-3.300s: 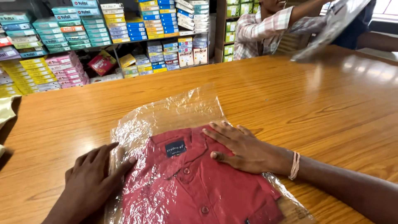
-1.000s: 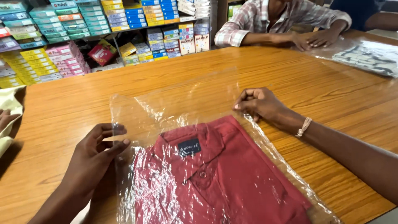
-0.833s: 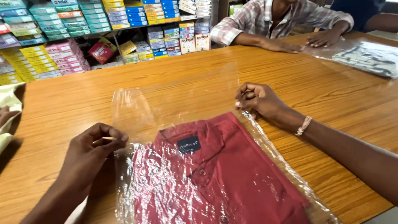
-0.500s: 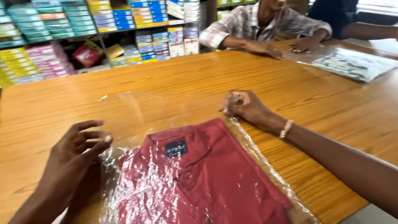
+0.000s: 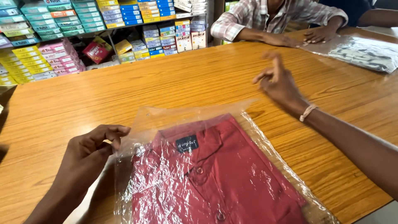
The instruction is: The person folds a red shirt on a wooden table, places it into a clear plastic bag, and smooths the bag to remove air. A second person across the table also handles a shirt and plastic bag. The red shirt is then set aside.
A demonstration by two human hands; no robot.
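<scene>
Here the folded red shirt (image 5: pixel 215 182) lies in crinkled clear plastic bag (image 5: pixel 166 120), left hand (image 5: pixel 93 145) pinching its edge, right hand (image 5: pixel 277 83) lifted, fingers spread.

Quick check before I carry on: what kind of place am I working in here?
Most likely a clothing shop. A folded red shirt lies in a clear plastic bag on a long wooden counter, and shelves of stacked coloured garment boxes line the wall behind.

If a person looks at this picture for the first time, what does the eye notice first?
First comes the folded red shirt in its clear plastic bag, low in the middle of the wooden table. The left hand pinches the bag's left edge, while the right hand is raised above the table, empty.
</scene>
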